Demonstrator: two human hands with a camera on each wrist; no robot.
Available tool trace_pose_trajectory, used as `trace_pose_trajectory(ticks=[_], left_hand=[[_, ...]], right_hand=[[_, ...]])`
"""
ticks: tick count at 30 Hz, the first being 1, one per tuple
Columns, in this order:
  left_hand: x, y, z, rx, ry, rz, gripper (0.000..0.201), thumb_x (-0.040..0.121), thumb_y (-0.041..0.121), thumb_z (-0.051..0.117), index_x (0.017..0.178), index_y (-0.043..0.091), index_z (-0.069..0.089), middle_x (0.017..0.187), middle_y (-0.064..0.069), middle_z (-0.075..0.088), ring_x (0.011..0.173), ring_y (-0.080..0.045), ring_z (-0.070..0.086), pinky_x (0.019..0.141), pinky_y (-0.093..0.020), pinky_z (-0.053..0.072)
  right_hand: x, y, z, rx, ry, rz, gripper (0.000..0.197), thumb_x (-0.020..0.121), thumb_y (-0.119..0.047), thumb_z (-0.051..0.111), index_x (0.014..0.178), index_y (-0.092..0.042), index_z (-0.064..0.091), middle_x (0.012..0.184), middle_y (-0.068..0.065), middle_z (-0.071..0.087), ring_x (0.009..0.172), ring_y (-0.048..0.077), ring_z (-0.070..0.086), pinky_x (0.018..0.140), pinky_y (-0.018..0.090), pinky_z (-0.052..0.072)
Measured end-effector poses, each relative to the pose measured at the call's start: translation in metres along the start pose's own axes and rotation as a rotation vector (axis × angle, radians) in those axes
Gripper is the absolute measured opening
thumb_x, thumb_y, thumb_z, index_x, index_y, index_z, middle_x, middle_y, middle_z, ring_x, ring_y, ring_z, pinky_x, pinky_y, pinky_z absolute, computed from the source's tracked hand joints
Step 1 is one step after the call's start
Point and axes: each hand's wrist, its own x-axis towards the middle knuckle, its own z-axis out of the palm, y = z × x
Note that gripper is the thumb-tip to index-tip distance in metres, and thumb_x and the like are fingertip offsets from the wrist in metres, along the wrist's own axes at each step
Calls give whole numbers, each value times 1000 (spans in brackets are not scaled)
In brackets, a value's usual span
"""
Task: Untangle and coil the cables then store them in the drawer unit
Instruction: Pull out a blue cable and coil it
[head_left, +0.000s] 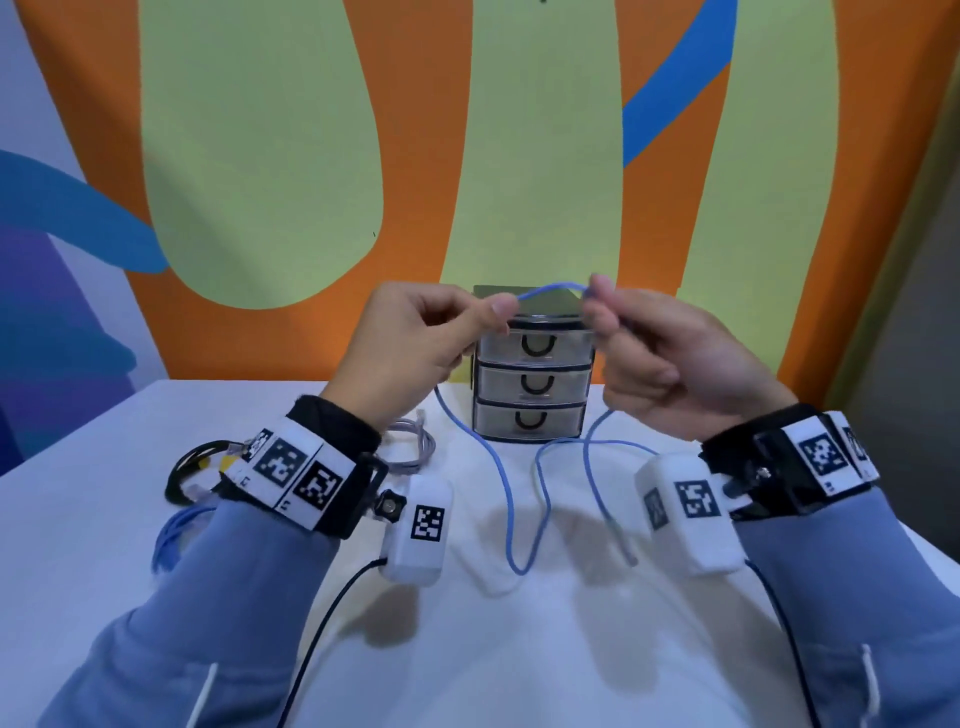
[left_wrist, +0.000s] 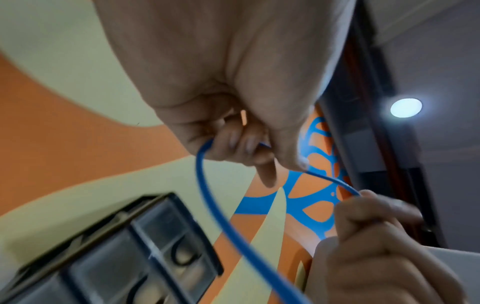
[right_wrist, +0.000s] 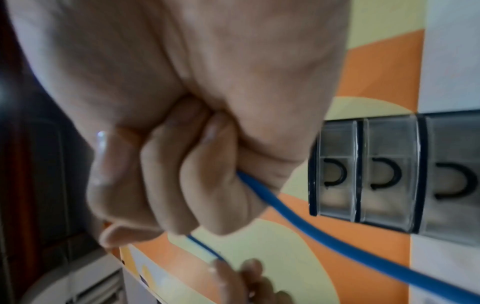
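Both hands up: left hand (head_left: 415, 332) and right hand (head_left: 670, 353) each pinching blue cable (head_left: 511, 512), short span arched between, slack hanging to table before closed drawer unit (head_left: 532, 384); coiling stage, looks like first loop; next: gather slack into even loops

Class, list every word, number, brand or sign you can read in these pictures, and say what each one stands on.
No readable words, numbers or brands anywhere.
Wrist bands: black-and-white square code patterns only, no letters.
White camera pods: the same code squares.
Drawer unit: no label visible.
Blue cable: any print too small to tell.
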Motion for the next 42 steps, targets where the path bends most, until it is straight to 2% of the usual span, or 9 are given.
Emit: trace_pose_trajectory(ticks=[4,8,13,18,24,30,34,37,42], left_hand=[[-6,-15,24,76,-119,-122,28,109,23,59,105,2,77,64,-6,52,51,-17,45,50,-24,37],[-20,-12,53,197,-412,-199,18,108,8,52,118,-4,62,70,-5,62,51,-17,58,52,-28,47],[-27,8,49,117,-515,-323,23,100,-2,58,122,-9,58,71,-14,65,46,-21,55,48,-27,48],[-23,24,21,-65,-503,-376,35,97,-6,63,132,-5,64,70,-13,66,48,-16,56,47,-22,47],[-7,16,-6,-218,-115,-209,23,103,3,61,122,3,73,74,-5,64,55,-10,52,51,-16,44],[-2,-7,0,56,213,-15,19,96,26,78,93,7,78,66,-1,66,51,-11,45,52,-23,38],[-10,-12,16,222,-35,-125,32,102,36,68,84,12,79,60,-1,58,50,-14,46,53,-26,36],[-18,-8,34,200,-300,-218,26,108,19,61,91,4,74,65,-7,66,50,-17,54,52,-24,43],[-22,1,43,85,-392,-330,16,102,5,63,106,-9,71,72,-16,74,59,-22,64,57,-23,49]], right_hand=[[15,2,0,89,143,-147,38,105,-33,43,107,-14,76,44,-6,31,34,8,12,37,21,11],[36,17,3,17,315,-321,35,112,-21,40,135,-2,59,87,-3,74,44,6,49,40,16,31],[47,38,11,-292,425,-450,33,115,-15,34,139,2,51,120,18,75,111,24,75,95,29,59],[37,47,-3,-949,435,-308,29,114,-22,39,134,-16,59,77,-12,73,64,18,68,60,37,59],[26,38,-5,-456,187,9,33,111,-22,43,121,-7,71,54,3,50,44,14,26,42,25,12],[14,32,2,10,-57,27,30,105,-20,42,105,-3,67,51,-1,35,35,6,16,38,19,13],[13,32,4,156,-14,-95,40,109,-19,37,132,0,63,57,-5,46,33,5,21,46,26,11],[19,34,7,238,126,-181,43,111,-15,34,143,10,50,77,-2,70,41,4,46,50,18,40],[28,39,-2,403,282,-375,42,112,-4,36,144,22,32,120,32,71,108,28,76,85,25,61]])
